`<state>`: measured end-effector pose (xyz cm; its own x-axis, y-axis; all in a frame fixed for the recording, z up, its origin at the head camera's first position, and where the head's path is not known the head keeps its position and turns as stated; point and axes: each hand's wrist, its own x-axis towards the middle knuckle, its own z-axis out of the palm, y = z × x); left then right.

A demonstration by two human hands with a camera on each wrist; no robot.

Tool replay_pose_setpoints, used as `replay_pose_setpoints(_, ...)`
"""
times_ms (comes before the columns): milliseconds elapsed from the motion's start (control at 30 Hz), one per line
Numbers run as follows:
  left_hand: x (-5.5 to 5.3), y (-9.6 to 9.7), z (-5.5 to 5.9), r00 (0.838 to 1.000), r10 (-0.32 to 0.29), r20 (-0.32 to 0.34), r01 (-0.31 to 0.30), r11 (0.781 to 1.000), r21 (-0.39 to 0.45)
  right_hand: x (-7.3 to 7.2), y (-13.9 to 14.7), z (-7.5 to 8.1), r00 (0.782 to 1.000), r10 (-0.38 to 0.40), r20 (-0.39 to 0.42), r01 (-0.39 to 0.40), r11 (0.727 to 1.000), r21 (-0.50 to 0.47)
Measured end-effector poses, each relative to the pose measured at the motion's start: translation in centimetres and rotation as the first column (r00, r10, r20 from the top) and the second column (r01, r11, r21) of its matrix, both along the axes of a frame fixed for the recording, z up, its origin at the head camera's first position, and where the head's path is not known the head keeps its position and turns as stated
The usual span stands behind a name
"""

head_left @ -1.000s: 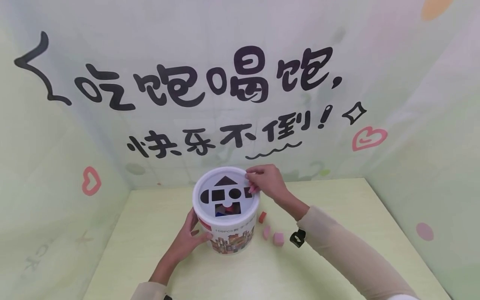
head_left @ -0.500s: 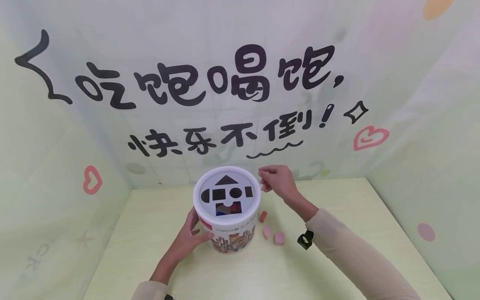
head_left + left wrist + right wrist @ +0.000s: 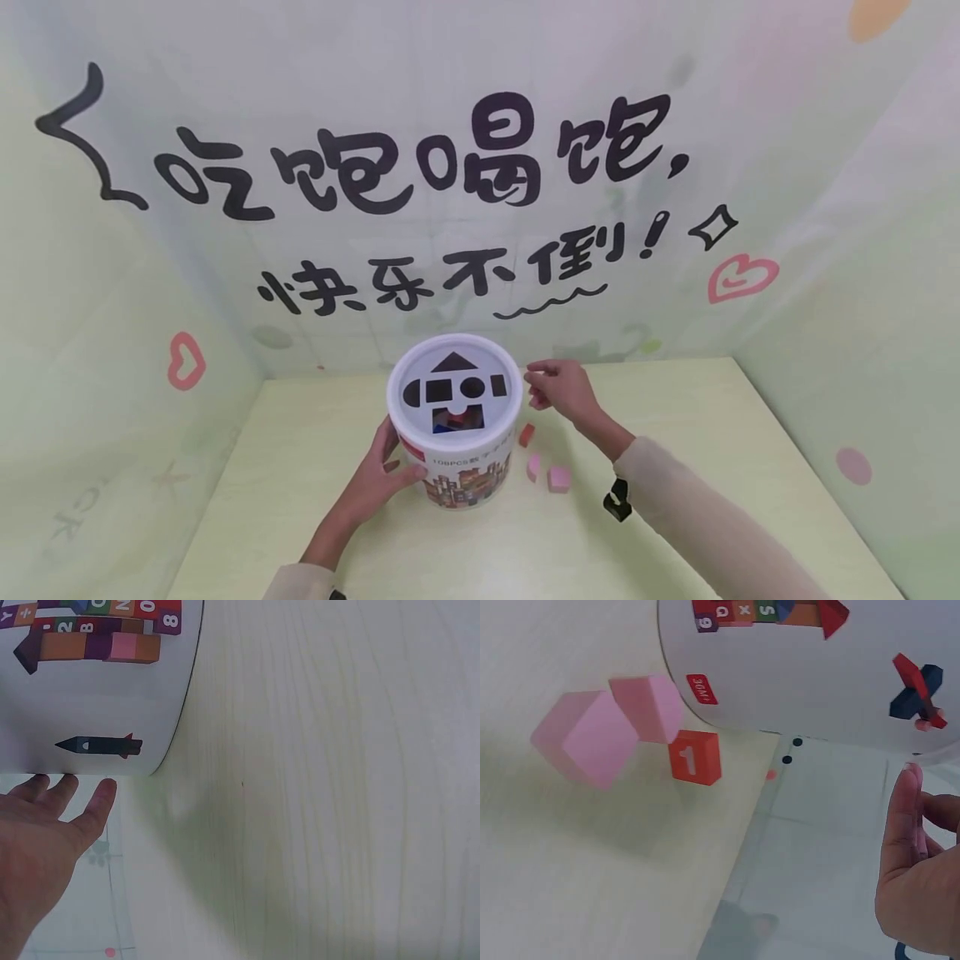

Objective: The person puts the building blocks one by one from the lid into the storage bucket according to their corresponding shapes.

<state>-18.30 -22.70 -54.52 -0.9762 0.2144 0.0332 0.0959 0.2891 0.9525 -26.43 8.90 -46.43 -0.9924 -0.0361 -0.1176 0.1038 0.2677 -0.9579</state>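
Observation:
A white lidded block bucket (image 3: 467, 483) stands on the table, its lid (image 3: 456, 367) cut with shaped holes. My left hand (image 3: 375, 471) grips its left side, thumb round the front; in the left wrist view the fingertips (image 3: 109, 787) meet the wall. To the right of the rim, my right hand (image 3: 561, 390) is raised with its fingertips together. In the right wrist view it pinches a thin pink block (image 3: 921, 836), mostly hidden by the fingers. Below that hand lie a red block (image 3: 527, 434) marked 1, a pink wedge-like block (image 3: 533, 467) and a pink chunky block (image 3: 558, 479).
Colored blocks (image 3: 468, 417) show through the lid's largest hole. The pale wooden table (image 3: 300, 433) meets a printed back wall (image 3: 420, 75) just behind the bucket, with side walls left and right. A black wrist strap (image 3: 617, 500) hangs under the right sleeve.
My right hand has drawn back from the lid's small rectangular hole to the right, then dropped slightly beside the rim. My left hand and the bucket have stayed in place.

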Motion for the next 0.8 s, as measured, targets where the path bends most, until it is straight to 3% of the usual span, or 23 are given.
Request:
replay_pose_setpoints(367, 0.2, 0.0, 0.1, 1.000, 0.000, -0.002, 0.000, 1.000, 0.001, 0.8, 0.3, -4.7, 1.000, 0.002, 0.016, -0.002, 1.000, 0.023)
replay_pose_setpoints(800, 0.0, 0.0, -0.1, 1.000, -0.008, -0.008, 0.008, 1.000, 0.007, 1.5, 1.3, -8.3, 0.990, 0.090, 0.107, -0.106, 0.983, 0.152)
